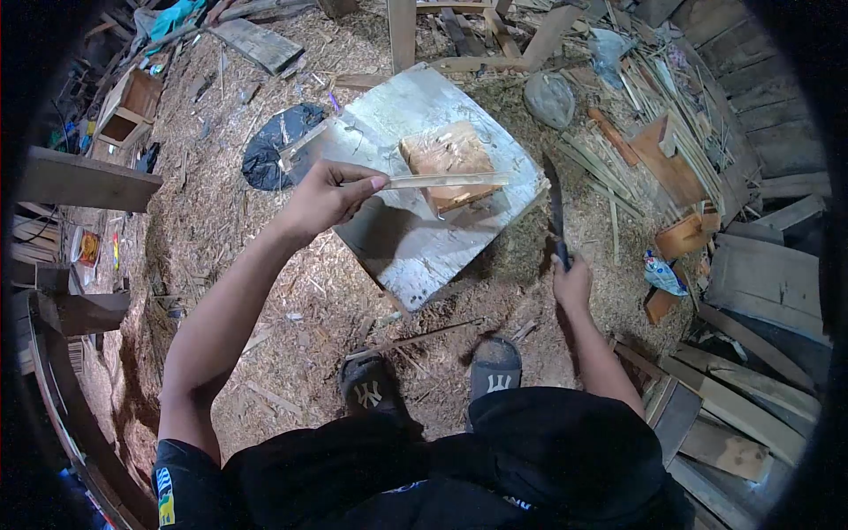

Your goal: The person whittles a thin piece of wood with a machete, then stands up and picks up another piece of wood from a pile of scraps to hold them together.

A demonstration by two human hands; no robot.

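Pinched in my left hand [334,196] is a thin, pale wooden strip [442,180], held level so that it crosses over a wooden block [446,152]. That block rests on a whitish square board [424,261], which lies at an angle in front of my feet. On the right, my right hand [572,283] grips the dark handle of a machete [556,199]. Its long dark blade points away from me, alongside the board's right corner. Both tools' ends stay apart from each other.
Wood shavings [265,327] cover the ground. A black plastic bag [281,146] lies beside the board's left side, and a clear plastic bag [549,99] beyond its right. Wood offcuts [676,159] pile up at right. A wooden box [129,106] stands far left. My sandals [496,371] are just below the board.
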